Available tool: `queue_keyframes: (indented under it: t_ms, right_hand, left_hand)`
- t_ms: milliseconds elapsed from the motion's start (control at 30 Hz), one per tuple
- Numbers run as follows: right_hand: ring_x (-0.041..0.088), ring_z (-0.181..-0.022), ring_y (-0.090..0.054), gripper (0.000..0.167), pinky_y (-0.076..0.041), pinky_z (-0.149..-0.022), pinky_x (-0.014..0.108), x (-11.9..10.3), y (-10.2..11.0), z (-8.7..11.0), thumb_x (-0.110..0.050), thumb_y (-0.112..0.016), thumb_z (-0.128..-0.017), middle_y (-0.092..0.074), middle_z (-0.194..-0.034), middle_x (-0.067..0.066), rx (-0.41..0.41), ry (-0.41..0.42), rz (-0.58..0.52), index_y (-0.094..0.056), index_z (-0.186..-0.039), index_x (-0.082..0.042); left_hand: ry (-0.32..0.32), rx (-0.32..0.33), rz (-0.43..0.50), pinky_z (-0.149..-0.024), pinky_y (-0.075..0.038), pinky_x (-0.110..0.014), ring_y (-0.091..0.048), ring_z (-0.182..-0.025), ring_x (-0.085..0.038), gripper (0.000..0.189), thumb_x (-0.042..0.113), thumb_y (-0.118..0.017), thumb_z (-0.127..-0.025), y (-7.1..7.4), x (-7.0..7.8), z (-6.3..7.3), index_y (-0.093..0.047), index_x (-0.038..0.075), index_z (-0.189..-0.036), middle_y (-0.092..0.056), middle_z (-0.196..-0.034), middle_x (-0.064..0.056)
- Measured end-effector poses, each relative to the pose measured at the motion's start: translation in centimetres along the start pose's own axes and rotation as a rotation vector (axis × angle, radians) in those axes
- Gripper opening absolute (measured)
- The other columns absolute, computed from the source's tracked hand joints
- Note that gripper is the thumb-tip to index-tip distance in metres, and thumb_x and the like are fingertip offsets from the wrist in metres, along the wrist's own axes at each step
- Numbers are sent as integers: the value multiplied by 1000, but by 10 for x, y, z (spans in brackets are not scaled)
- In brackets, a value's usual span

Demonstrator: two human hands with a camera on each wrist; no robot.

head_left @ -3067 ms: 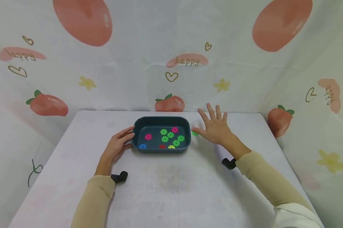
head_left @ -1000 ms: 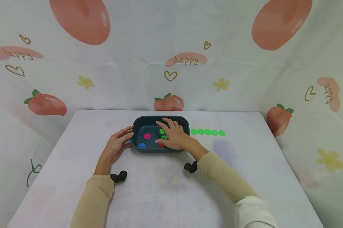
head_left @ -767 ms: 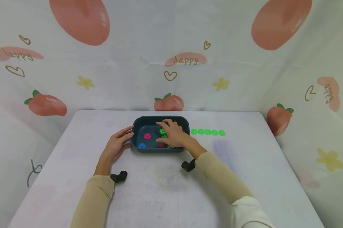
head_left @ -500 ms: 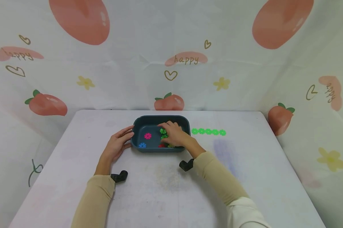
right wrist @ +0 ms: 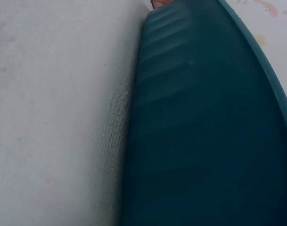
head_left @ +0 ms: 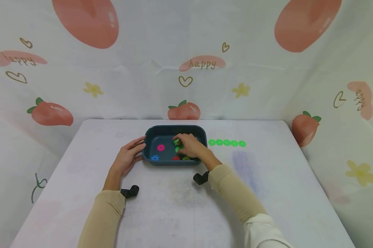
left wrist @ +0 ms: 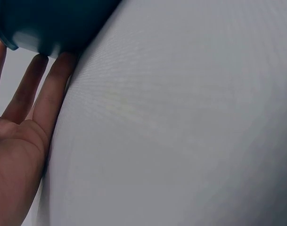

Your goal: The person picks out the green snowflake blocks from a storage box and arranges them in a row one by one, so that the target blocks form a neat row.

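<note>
A dark teal plastic bin (head_left: 157,162) stands on the table, holding small flower-shaped plastic discs: a pink disc (head_left: 160,147), a blue disc (head_left: 155,157), a red disc (head_left: 175,158), a yellow-green disc (head_left: 186,158) and some green discs (head_left: 176,142). My left hand (head_left: 125,156) rests its extended fingers against the bin's left end; the left wrist view shows the fingertips on its outer wall (left wrist: 53,28). Inside the bin, my right hand (head_left: 192,146) bends its fingers down over the green discs, thumb and forefinger apart. That hand hides the bin's right part.
Right of the bin, several green discs (head_left: 227,142) lie in a straight row on the white table (head_left: 161,213). A printed cloth (head_left: 143,86) hangs behind the table's back edge. In the right wrist view, the bin's side wall (right wrist: 200,117) fills much of the picture.
My right hand has moved left from beside the bin into it and lowered, its spread fingers drawing closer together over the green discs. My left hand stays at the bin's end.
</note>
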State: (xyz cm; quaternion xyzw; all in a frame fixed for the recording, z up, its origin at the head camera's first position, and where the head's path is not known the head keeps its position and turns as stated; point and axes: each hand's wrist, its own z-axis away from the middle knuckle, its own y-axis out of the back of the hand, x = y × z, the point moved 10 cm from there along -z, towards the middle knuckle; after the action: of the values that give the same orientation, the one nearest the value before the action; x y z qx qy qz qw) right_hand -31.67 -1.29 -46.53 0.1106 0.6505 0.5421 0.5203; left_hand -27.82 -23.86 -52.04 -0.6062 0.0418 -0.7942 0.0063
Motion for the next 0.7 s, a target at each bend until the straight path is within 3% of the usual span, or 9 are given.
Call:
queue_keyframes:
  t_ms: [333,567,700]
  right_hand:
    - [29,-118,-59,47,-40,-113,47,-2,-3,-3,-11,-76,-92,-69,-118,13,-7,32,30,-60,-136,-7]
    - [28,-114,-57,42,-48,-103,42,0,-5,-3,-12,-77,-91,-66,-115,12,-14,19,37,-64,-131,-9]
    - [23,-106,-60,32,-52,-96,38,-2,-6,-5,-12,-78,-91,-69,-111,10,-13,42,21,-70,-121,-8]
  left_hand:
    - [1,0,-9,-89,-59,-25,-59,-119,-8,62,37,-69,-98,-1,2,0,-48,21,-153,-47,-153,-6]
    - [15,-7,-12,-89,-59,-24,-58,-119,-7,61,33,-66,-100,-2,0,-1,-45,21,-155,-43,-158,-7]
    - [19,-3,-16,-89,-59,-25,-58,-120,-7,61,34,-67,-100,-1,-1,-1,-45,21,-155,-43,-158,-7]
